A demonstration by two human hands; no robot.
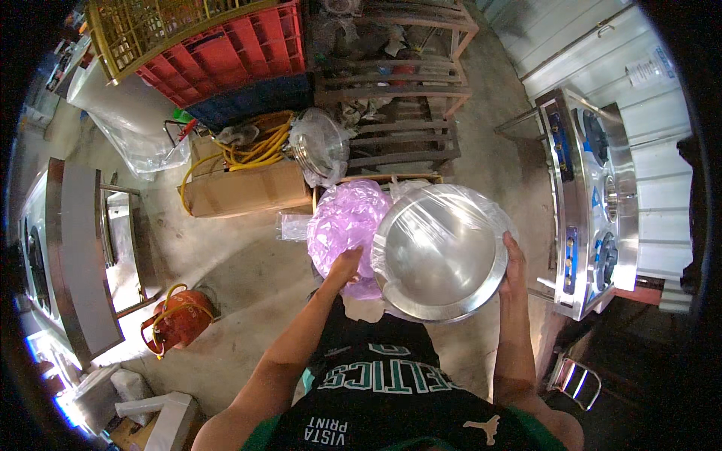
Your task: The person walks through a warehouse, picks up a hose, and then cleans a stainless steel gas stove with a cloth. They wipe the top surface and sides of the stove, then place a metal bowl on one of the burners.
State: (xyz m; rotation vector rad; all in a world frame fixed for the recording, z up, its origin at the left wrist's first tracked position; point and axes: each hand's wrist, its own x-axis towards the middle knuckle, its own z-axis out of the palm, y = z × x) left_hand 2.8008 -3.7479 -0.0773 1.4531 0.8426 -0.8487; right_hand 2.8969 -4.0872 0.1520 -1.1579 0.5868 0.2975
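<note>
A wide, round stainless-steel bowl (436, 259) with a flat rim is held in front of my body, clear plastic film stretched across its top. My right hand (514, 264) grips its right rim, fingers mostly hidden beneath. Beside it on the left, partly overlapped by the bowl, is a round bundle of crinkled purple plastic wrap (342, 222). My left hand (348, 267) is closed at the lower part of that wrap, close to the bowl's left edge. What lies inside the purple wrap cannot be made out.
Ahead stand a cardboard box (248, 188) with a coiled yellow hose (259, 143), a plastic-wrapped round metal item (320, 143), stacked crates (226, 56) and metal racks (398, 143). Gas stoves (594, 203) stand right, another unit (75, 248) left, near a red gas cylinder (180, 319).
</note>
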